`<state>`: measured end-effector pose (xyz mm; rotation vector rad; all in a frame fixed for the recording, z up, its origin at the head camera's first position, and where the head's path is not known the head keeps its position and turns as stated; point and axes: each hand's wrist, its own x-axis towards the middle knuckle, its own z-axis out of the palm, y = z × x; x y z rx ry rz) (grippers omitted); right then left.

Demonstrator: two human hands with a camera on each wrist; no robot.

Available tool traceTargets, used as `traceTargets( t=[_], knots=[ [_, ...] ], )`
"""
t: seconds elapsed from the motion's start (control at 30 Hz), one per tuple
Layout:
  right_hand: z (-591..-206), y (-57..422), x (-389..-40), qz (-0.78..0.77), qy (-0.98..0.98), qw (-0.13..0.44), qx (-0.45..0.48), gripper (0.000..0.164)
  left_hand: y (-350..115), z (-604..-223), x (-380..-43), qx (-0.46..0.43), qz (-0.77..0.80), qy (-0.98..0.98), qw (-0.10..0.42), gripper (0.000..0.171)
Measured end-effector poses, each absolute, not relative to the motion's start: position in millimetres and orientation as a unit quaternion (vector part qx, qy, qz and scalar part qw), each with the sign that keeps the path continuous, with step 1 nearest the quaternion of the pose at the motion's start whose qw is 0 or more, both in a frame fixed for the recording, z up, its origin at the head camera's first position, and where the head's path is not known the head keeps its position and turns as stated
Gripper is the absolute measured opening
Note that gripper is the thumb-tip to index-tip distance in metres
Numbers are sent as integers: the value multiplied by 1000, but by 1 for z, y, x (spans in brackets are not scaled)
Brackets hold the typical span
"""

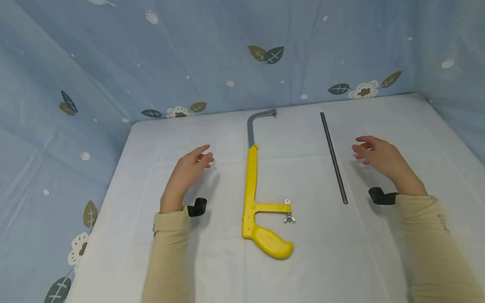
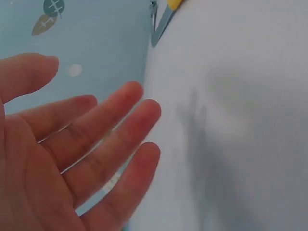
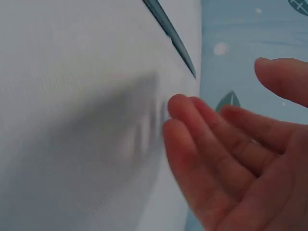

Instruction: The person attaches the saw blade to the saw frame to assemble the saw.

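Note:
A yellow hacksaw frame lies on the white-covered table, its grey bent end at the far side and its handle toward me. A wing nut sits on its short cross arm. To its right lies a dark grey hacksaw blade, apart from the frame. My left hand hovers left of the frame, holding nothing, fingers loosely bent and spread. My right hand is held above the table right of the blade, also with nothing in it. The right wrist view shows part of the blade beyond the fingertips.
The table is covered in white cloth. A blue curtain with leaf and flower prints hangs behind it and along both sides. Black wrist mounts stick out from the beige sleeves.

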<state>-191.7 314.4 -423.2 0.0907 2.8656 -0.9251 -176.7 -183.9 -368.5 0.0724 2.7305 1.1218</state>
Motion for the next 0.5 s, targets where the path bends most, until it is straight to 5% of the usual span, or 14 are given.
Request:
traceTargets(
  t=[0.13,0.5],
  knots=[
    [-448,311,-197,-321,943,84,34,79,-175,-377,-179,28,396,911,117,65],
    [-397,259,-167,-355,923,135,60,70,-139,-387,-171,35,367,908,197,52]
  ],
)
